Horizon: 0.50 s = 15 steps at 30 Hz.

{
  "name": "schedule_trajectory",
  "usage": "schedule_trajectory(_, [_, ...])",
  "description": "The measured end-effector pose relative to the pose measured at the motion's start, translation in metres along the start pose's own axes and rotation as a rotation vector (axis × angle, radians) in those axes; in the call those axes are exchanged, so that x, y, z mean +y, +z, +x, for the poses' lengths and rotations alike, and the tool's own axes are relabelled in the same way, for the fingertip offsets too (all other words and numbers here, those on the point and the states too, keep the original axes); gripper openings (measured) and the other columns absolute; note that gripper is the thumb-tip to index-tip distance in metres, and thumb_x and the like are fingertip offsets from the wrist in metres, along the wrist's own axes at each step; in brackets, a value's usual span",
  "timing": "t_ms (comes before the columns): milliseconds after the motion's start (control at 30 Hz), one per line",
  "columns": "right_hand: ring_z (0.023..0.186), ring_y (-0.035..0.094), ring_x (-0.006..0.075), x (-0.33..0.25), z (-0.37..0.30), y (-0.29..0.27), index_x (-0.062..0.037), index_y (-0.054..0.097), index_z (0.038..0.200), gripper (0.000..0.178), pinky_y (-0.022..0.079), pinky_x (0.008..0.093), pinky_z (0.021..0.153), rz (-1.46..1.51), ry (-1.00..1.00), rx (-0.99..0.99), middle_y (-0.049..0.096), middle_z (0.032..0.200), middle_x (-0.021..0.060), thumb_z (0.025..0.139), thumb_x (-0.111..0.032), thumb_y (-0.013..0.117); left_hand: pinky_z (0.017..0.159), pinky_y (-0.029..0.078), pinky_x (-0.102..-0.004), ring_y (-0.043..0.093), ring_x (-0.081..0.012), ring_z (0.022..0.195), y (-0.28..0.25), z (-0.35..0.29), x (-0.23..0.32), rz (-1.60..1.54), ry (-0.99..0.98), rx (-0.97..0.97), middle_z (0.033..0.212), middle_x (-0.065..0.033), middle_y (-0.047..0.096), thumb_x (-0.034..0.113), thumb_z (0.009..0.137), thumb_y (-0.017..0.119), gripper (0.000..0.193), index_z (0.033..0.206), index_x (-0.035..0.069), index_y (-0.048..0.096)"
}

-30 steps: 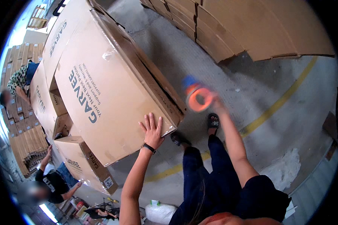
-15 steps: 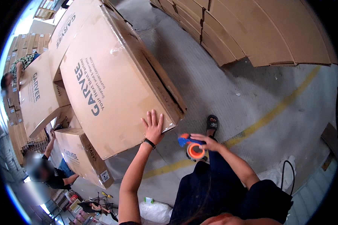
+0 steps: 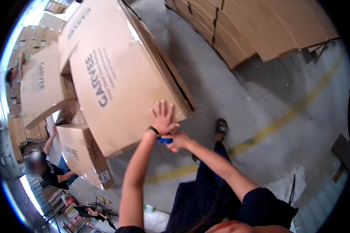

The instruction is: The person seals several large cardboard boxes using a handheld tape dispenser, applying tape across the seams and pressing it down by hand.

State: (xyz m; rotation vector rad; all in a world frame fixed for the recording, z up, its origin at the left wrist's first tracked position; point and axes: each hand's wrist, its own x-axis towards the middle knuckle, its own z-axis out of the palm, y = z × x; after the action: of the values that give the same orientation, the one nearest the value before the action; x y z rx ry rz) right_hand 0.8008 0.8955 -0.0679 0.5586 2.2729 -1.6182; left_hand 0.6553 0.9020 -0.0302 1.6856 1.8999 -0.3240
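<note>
A large brown cardboard box with clear tape along its edge stands in front of me, tilted in view. My left hand, a dark band at its wrist, lies on the box's near corner with fingers spread. Just below it, my right hand is closed around a blue and orange tape dispenser. The dispenser is partly hidden by that hand and sits close under my left wrist, near the box's lower edge. Whether it touches the box I cannot tell.
At left, a person holds a smaller carton; another person is behind an open-bottomed box. Flat cardboard stacks stand at the upper right. A yellow line crosses the grey floor. White plastic lies near my legs.
My right hand has moved left and up with the tape dispenser, from beside my leg to just under my left hand. My left hand stays on the box corner.
</note>
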Motion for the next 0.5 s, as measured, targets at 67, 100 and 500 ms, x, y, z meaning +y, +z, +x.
schedule_trajectory(67, [0.117,0.044,0.0271,0.001,0.006,0.036,-0.0222,0.041,0.131,0.067,0.037,0.0377,0.096,0.316,0.025,0.103,0.040,0.133,0.0106,0.071,-0.047,0.058,0.096,-0.002,-0.0676,-0.006,-0.0430,0.133,0.016,0.009,0.004,-0.073,0.070,0.102,0.145,-0.0220,-0.007,0.062,0.073,0.050,0.092,0.142,0.018,0.008])
schedule_trajectory(100, [0.118,0.043,0.0269,-0.005,-0.002,0.036,-0.0212,0.041,0.131,0.066,0.036,0.0370,0.096,0.328,-0.088,0.105,0.039,0.134,0.0105,0.072,-0.044,0.060,0.097,0.000,-0.0666,-0.003,-0.0428,0.133,0.018,0.000,-0.006,-0.059,0.071,0.137,0.145,-0.0214,-0.004,0.060,0.073,0.051,0.089,0.142,0.019,0.011])
schedule_trajectory(500, [0.116,0.045,0.0230,0.082,-0.078,-0.126,-0.0005,0.045,0.126,0.063,0.036,0.0331,0.096,0.716,0.007,0.709,0.048,0.124,0.0128,0.076,-0.037,0.056,0.099,-0.003,-0.0632,-0.009,-0.0402,0.133,0.005,-0.016,-0.132,-0.179,-0.345,0.221,0.145,-0.0201,-0.010,0.066,0.056,0.066,0.118,0.142,0.017,0.003])
